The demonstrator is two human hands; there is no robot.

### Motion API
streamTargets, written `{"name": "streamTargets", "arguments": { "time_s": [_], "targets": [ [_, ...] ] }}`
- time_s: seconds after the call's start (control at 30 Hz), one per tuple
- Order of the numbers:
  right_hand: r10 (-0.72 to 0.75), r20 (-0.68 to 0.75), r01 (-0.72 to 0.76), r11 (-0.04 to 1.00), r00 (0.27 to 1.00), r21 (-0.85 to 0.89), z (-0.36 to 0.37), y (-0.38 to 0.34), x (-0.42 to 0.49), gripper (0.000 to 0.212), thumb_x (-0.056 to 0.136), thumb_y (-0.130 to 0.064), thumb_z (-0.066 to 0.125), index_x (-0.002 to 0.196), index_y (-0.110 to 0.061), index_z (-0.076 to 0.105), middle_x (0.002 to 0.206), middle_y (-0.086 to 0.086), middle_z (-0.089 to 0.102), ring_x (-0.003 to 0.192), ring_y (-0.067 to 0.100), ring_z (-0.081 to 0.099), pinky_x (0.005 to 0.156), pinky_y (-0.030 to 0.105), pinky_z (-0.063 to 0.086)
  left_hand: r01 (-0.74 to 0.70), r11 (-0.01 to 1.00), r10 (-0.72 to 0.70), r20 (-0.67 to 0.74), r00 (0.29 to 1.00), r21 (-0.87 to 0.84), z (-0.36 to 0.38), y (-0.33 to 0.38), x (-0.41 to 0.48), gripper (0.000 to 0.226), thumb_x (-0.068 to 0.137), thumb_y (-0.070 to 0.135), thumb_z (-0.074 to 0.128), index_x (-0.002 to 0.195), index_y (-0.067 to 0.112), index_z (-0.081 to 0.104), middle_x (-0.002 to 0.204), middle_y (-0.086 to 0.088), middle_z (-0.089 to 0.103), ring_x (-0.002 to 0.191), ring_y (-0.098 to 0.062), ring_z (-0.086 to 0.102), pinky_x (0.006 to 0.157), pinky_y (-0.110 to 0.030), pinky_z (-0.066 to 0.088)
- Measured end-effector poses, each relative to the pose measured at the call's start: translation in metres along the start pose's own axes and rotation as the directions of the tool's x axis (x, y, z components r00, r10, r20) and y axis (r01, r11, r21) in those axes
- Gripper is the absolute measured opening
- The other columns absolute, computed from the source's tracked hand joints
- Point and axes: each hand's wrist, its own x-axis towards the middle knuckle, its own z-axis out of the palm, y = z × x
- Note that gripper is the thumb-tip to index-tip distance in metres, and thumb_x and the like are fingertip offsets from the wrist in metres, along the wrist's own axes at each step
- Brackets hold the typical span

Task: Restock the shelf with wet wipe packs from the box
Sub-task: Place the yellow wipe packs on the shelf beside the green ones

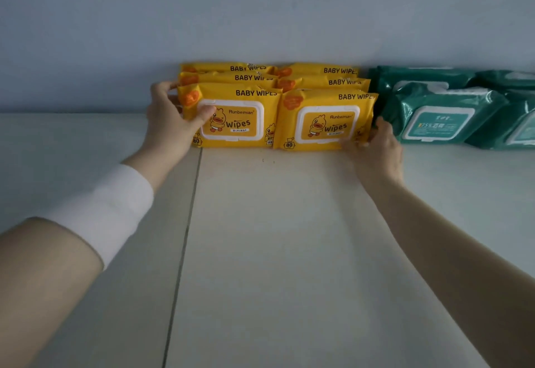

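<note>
Two columns of yellow baby-wipe packs, three deep, standing upright on the white shelf (275, 237) against the wall (260, 14). The left hand (170, 118) grips the left end of the front left yellow pack (240, 118): its thumb lies across the front by the lid, and its fingers curl behind the pack's edge. The right hand (379, 147) pinches the lower right corner of the front right yellow pack (324, 121), with its thumb on the front bottom edge and its fingers tucked round the side. Just right of the yellow packs, green wipe packs (440, 113) stand beside the right hand. A white wristband (107, 208) circles the left forearm.
</note>
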Motion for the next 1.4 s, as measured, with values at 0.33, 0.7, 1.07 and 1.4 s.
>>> {"name": "streamTargets", "arguments": {
  "time_s": [0.33,0.7,1.07,1.4],
  "targets": [
    [-0.168,0.239,0.274,0.798,0.956,-0.537,-0.066,-0.010,-0.130,0.066,0.096,-0.033,0.045,0.149,-0.013,0.013,0.158,0.006,0.011,0.146,0.022,0.008,0.116,0.036,0.017,-0.696,0.359,0.263,0.648,0.715,0.622,-0.041,0.037,-0.087,0.076,0.085,0.038,0.058,0.144,0.012,0.017,0.151,-0.018,0.020,0.142,-0.033,0.011,0.115,-0.044,0.011],
    [0.164,0.134,0.001,0.632,0.977,-0.775,-0.238,0.079,-0.253,0.067,0.096,-0.042,0.040,0.150,-0.016,0.011,0.157,0.010,0.013,0.145,0.028,0.010,0.118,0.040,0.015,-0.898,0.260,0.241,0.877,0.416,0.355,0.033,0.192,-0.249,0.046,0.093,0.035,0.042,0.135,0.015,0.038,0.140,-0.013,0.041,0.134,-0.032,0.029,0.114,-0.048,0.011],
    [0.562,-0.143,-0.470,0.496,0.815,-0.730,-0.430,0.314,-0.453,0.059,0.094,-0.036,0.045,0.146,-0.014,0.024,0.152,0.011,0.028,0.143,0.030,0.018,0.114,0.041,0.021,-0.975,0.162,0.311,0.946,-0.095,-0.151,0.214,0.309,-0.571,0.043,0.091,0.039,0.047,0.125,0.013,0.044,0.125,-0.013,0.056,0.117,-0.032,0.050,0.097,-0.040,0.035],
    [0.900,-0.033,-0.710,0.320,0.434,-0.628,-0.416,0.511,-0.595,0.051,0.098,-0.030,0.037,0.145,-0.013,0.026,0.150,0.010,0.032,0.142,0.029,0.022,0.112,0.038,0.023,-0.903,0.126,0.034,0.911,-0.410,-0.411,0.342,0.243,-0.756,0.044,0.091,0.042,0.046,0.124,0.014,0.045,0.124,-0.012,0.057,0.113,-0.031,0.054,0.091,-0.040,0.041]
  ]
}}
